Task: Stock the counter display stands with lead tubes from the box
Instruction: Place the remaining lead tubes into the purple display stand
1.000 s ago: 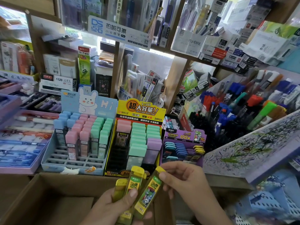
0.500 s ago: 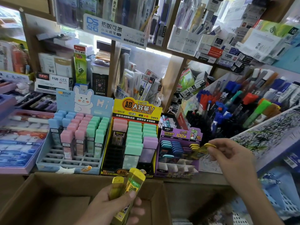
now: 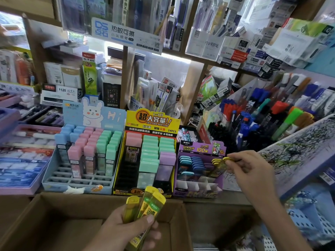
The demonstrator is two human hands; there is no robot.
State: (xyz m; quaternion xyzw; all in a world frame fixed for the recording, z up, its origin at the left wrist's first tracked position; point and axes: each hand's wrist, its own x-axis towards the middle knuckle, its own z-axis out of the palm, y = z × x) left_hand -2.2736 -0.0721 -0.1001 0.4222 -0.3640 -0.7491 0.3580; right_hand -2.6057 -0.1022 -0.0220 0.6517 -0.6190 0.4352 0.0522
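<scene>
right hand [image 3: 248,171] has carried one yellow tube [image 3: 220,166] from the bundle to the purple stand [image 3: 195,149] at the counter's [image 3: 233,197] front edge, pinching its cap, the tube tilted over the right-hand slots. left hand [image 3: 126,230] grips the remaining yellow tubes [image 3: 146,205] above the cardboard box [image 3: 54,223].

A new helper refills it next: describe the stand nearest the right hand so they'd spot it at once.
Behind the cardboard box, three stands sit in a row. The purple stand is at the right end, next to the yellow stand. Unlike that and the blue rabbit stand, it shows "100" on its header and holds tubes with rounded caps.
</scene>
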